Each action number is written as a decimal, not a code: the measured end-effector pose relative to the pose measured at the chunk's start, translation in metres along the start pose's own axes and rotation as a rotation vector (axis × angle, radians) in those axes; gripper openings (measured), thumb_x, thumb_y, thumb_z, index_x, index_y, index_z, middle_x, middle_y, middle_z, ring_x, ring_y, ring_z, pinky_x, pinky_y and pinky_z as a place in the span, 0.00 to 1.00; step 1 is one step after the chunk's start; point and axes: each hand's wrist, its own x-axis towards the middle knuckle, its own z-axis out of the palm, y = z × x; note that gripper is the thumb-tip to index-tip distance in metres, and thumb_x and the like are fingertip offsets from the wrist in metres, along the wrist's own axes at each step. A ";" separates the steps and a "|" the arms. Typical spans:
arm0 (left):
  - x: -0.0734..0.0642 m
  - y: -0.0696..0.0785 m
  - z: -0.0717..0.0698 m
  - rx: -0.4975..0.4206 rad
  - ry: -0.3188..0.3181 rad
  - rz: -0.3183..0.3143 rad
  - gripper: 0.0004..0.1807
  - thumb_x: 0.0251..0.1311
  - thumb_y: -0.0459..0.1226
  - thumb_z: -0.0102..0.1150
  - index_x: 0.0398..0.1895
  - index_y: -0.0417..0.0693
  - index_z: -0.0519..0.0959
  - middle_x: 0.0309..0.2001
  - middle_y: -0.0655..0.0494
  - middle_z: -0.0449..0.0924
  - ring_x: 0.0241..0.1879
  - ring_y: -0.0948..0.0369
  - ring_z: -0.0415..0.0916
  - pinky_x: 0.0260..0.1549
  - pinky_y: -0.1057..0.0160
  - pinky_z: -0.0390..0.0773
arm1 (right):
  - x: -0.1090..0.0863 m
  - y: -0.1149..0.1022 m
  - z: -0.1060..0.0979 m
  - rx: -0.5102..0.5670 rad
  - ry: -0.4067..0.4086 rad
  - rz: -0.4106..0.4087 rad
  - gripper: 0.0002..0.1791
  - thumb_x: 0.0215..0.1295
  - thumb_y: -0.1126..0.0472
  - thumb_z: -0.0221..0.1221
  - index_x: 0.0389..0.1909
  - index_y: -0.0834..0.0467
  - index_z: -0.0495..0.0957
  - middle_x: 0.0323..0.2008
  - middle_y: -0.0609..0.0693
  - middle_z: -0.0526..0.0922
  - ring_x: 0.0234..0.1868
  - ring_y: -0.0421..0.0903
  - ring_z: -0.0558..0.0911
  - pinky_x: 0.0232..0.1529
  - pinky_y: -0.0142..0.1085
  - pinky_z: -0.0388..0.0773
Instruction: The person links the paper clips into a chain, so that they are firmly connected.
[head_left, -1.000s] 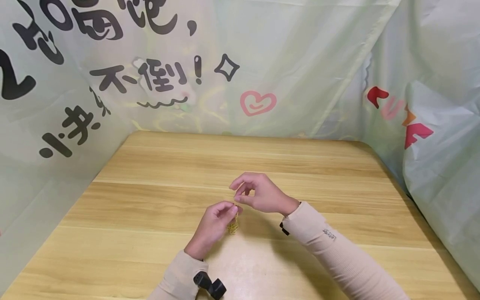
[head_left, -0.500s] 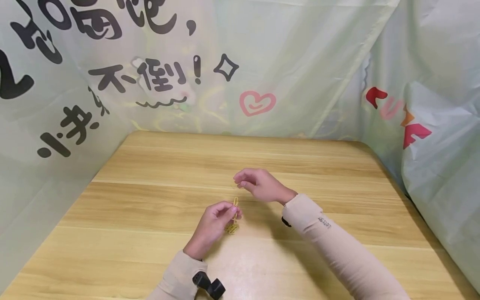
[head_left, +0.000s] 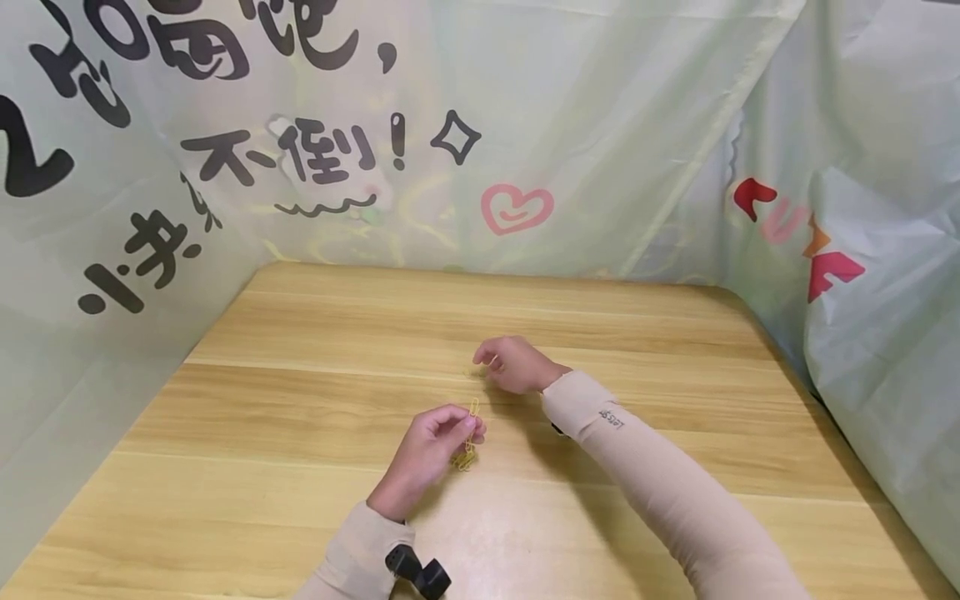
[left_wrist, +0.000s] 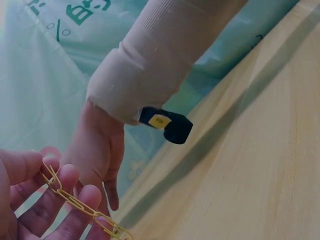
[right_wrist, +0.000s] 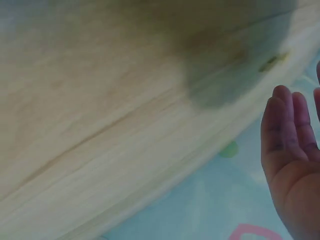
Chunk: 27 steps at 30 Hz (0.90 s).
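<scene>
A chain of yellow paper clips (head_left: pixel 465 458) is pinched between the thumb and fingers of my left hand (head_left: pixel 422 454). One clip stands up above the thumb; the rest hangs below in a bunch. In the left wrist view, linked clips (left_wrist: pixel 76 201) run across the fingers. My right hand (head_left: pixel 517 365) is farther up the table, low over the wood, its fingers bent loosely downward. Beside its fingertips lies a small yellow patch (head_left: pixel 470 372), likely loose clips; in the right wrist view this yellow patch (right_wrist: pixel 274 62) is blurred and apart from the fingers.
The wooden table (head_left: pixel 300 417) fills the lower view. A pale printed curtain (head_left: pixel 600 167) stands along its back and both sides. A black wrist device (head_left: pixel 418 572) is strapped on the left cuff.
My right hand has moved away from the left hand, up the table to the yellow patch. The left hand has stayed in place, and a clip now shows above its thumb.
</scene>
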 end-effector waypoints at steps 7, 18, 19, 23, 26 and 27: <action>-0.001 0.000 0.000 -0.002 -0.020 -0.001 0.11 0.68 0.33 0.53 0.41 0.30 0.78 0.40 0.39 0.81 0.39 0.57 0.80 0.38 0.63 0.78 | 0.009 0.000 0.006 -0.141 -0.051 0.037 0.11 0.57 0.70 0.66 0.42 0.61 0.81 0.38 0.53 0.82 0.40 0.47 0.80 0.47 0.41 0.77; 0.000 0.002 0.000 -0.007 -0.024 -0.009 0.11 0.69 0.32 0.53 0.41 0.29 0.78 0.40 0.39 0.81 0.38 0.57 0.80 0.39 0.62 0.79 | 0.013 0.005 0.013 -0.109 -0.072 0.135 0.16 0.57 0.77 0.53 0.41 0.59 0.81 0.35 0.52 0.82 0.31 0.44 0.76 0.35 0.34 0.75; -0.001 0.002 0.000 -0.014 -0.024 -0.013 0.11 0.69 0.32 0.53 0.41 0.28 0.77 0.40 0.39 0.81 0.38 0.57 0.80 0.39 0.62 0.79 | 0.012 0.004 0.014 -0.105 -0.076 0.144 0.16 0.57 0.77 0.53 0.41 0.59 0.81 0.35 0.52 0.82 0.31 0.44 0.76 0.35 0.34 0.75; -0.001 0.002 0.000 -0.038 -0.021 -0.026 0.11 0.68 0.32 0.53 0.41 0.28 0.77 0.40 0.42 0.81 0.39 0.57 0.80 0.39 0.63 0.78 | 0.008 0.002 0.011 -0.088 -0.093 0.135 0.14 0.53 0.77 0.56 0.37 0.60 0.82 0.31 0.49 0.80 0.31 0.43 0.76 0.36 0.34 0.76; 0.000 0.002 0.000 -0.042 -0.020 -0.022 0.11 0.68 0.31 0.53 0.41 0.27 0.77 0.39 0.45 0.82 0.38 0.58 0.80 0.38 0.64 0.78 | 0.004 0.004 0.009 -0.048 -0.101 0.135 0.11 0.56 0.75 0.58 0.35 0.58 0.81 0.29 0.46 0.79 0.34 0.43 0.76 0.38 0.34 0.76; 0.000 0.002 0.000 -0.042 -0.020 -0.023 0.11 0.69 0.31 0.53 0.41 0.27 0.77 0.39 0.45 0.82 0.38 0.58 0.80 0.38 0.64 0.78 | 0.002 0.005 0.009 -0.017 -0.101 0.139 0.10 0.58 0.74 0.58 0.35 0.58 0.81 0.29 0.46 0.79 0.34 0.43 0.76 0.39 0.35 0.76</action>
